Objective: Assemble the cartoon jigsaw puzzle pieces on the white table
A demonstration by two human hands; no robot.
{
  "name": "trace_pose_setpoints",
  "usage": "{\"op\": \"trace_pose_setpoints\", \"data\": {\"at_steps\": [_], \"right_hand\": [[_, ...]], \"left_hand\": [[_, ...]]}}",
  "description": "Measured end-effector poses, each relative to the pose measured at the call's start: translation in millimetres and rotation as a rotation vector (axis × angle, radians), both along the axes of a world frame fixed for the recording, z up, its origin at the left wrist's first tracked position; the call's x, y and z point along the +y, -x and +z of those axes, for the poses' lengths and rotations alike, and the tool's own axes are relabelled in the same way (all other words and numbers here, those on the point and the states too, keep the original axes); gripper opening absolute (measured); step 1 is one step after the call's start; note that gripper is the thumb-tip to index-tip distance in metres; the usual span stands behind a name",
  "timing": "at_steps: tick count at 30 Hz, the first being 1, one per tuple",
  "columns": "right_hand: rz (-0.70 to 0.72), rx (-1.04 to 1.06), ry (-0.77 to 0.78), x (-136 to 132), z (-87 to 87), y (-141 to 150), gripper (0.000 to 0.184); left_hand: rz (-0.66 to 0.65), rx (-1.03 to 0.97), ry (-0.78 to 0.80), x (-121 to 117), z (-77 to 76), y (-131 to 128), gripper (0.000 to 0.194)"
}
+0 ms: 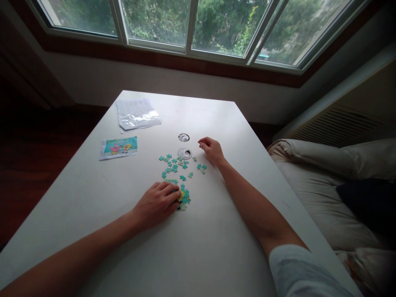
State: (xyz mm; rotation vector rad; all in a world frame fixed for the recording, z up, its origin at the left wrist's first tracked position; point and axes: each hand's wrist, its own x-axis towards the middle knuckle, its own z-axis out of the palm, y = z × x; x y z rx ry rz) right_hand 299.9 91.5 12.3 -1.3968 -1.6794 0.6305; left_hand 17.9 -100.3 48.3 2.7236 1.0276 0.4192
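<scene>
My left hand [159, 203] lies over a partly joined jigsaw puzzle [185, 197], its fingers stretched out and covering the left side of it. Yellow, teal and pale green show on the joined part. Farther up and to the right, my right hand [213, 150] is closed, thumb and fingertips together; whether a piece is between them I cannot make out. Several loose puzzle pieces [175, 166], mostly teal, are scattered just beyond the joined part. A few more puzzle pieces [201, 167] lie below my right hand.
Two round objects [185, 153] sit on the white table [198, 255], left of my right hand. A cartoon picture sheet [119, 147] lies at the left, with papers and a clear plastic bag [139, 115] behind it. A padded sofa [312, 194] stands along the right.
</scene>
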Motion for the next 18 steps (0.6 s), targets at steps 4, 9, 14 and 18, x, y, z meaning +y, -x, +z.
{"op": "trace_pose_setpoints", "data": {"at_steps": [4, 9, 14, 18], "right_hand": [[0.023, -0.032, 0.003, -2.7, -5.4, 3.2, 0.022], [0.061, -0.106, -0.038, -8.1, -5.0, 8.3, 0.021], [0.071, -0.140, -0.047, -8.8, -4.3, 8.2, 0.020], [0.072, -0.146, -0.040, -8.5, -4.7, 7.4, 0.021]], "left_hand": [[-0.011, -0.028, 0.008, 1.9, 1.2, 0.6, 0.026], [-0.010, -0.036, 0.018, 3.0, 2.4, 0.2, 0.026], [-0.009, -0.037, 0.034, 4.1, 1.8, 0.6, 0.027], [-0.013, -0.040, 0.033, 4.6, 1.7, 0.7, 0.027]]}}
